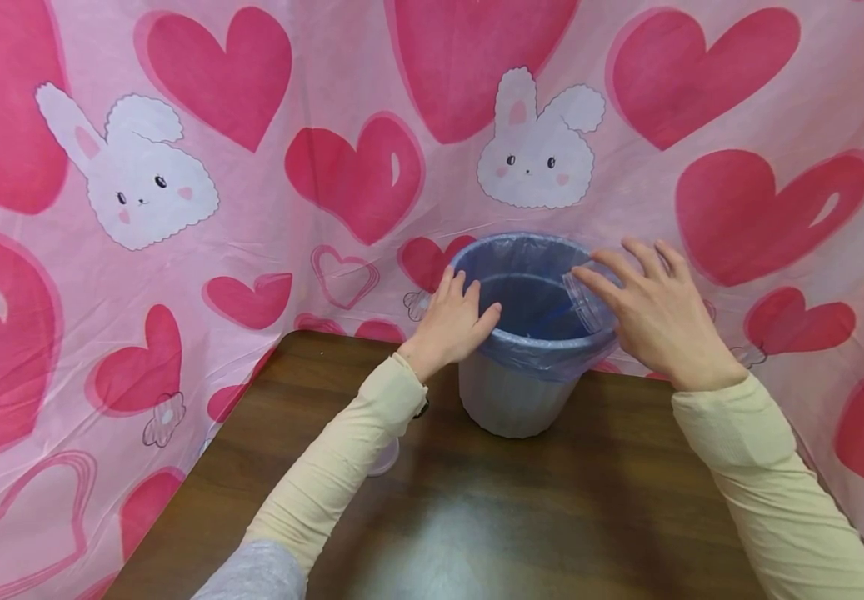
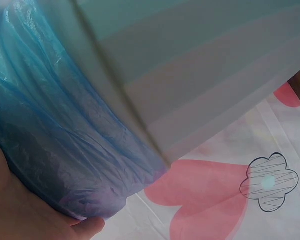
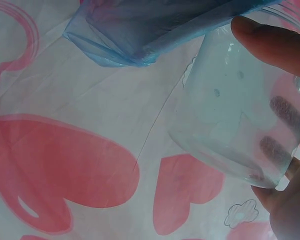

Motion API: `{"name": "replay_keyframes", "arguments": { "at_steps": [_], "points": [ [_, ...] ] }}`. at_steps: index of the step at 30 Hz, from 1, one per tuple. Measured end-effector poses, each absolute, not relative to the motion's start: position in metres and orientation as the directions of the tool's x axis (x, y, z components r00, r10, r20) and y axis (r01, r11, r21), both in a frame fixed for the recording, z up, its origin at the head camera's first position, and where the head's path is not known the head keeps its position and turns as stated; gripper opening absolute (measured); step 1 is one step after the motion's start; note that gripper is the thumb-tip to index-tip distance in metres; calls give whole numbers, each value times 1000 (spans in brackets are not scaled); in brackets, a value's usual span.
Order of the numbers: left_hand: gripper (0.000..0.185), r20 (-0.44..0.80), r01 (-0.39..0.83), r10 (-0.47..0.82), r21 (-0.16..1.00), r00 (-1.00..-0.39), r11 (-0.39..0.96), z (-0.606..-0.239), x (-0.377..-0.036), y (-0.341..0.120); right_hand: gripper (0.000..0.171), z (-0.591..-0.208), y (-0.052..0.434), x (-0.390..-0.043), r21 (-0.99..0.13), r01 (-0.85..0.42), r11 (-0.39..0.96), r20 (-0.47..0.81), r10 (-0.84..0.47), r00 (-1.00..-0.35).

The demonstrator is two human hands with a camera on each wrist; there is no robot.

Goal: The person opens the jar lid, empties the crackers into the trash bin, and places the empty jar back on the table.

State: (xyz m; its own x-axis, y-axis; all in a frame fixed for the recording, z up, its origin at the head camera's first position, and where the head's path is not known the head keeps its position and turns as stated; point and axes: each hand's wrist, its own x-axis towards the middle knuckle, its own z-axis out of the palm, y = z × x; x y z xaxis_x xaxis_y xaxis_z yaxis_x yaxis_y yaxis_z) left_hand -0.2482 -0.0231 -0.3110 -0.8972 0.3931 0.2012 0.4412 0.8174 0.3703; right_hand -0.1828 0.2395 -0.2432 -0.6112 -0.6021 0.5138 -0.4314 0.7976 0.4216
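Observation:
A clear plastic jar (image 1: pixel 585 304) tilts over the right side of a bin (image 1: pixel 517 400), its mouth toward the inside. My right hand (image 1: pixel 656 312) grips the jar's body. In the right wrist view the see-through jar (image 3: pixel 230 110) shows fingers behind its wall and the thumb across its near side. A blue plastic bag (image 1: pixel 544 358) lines the bin and folds over its rim. At the left of that rim rests my left hand (image 1: pixel 450 321), fingers spread and fairly straight. The left wrist view shows this hand (image 2: pixel 25 205) against the folded bag.
A round clear lid-like piece (image 1: pixel 384 458) lies on the dark wooden table (image 1: pixel 506 517), partly hidden by my left sleeve. Pink cloth (image 1: pixel 342 83) with hearts and rabbits hangs behind the bin and along both sides.

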Motion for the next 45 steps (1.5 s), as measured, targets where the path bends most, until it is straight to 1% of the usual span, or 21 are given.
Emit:
{"name": "replay_keyframes", "arguments": {
  "at_steps": [9,12,17,22,28,31,45],
  "points": [
    [72,190,433,389,381,-901,817,-311,-248,-23,91,-246,241,-178,392,-445,805,544,-593,-594],
    [73,186,432,390,382,-902,817,-311,-247,-23,92,-246,240,-176,381,-442,812,551,-583,-597],
    [73,179,429,390,388,-903,816,-311,-247,-23,95,-244,240,-171,355,-428,831,550,-556,-623],
    [72,188,428,384,385,-904,818,-311,-247,-23,99,-244,241,-167,302,-424,854,548,-519,-655],
    [72,186,425,383,381,-905,821,-311,-247,-22,96,-247,243,-162,199,-425,883,573,-457,-681],
    [72,187,428,385,385,-904,818,-310,-247,-22,96,-249,244,-159,175,-420,891,582,-437,-686],
    [72,199,437,390,379,-899,816,-311,-249,-22,98,-254,250,-149,140,-432,891,634,-416,-652]
  ]
}}
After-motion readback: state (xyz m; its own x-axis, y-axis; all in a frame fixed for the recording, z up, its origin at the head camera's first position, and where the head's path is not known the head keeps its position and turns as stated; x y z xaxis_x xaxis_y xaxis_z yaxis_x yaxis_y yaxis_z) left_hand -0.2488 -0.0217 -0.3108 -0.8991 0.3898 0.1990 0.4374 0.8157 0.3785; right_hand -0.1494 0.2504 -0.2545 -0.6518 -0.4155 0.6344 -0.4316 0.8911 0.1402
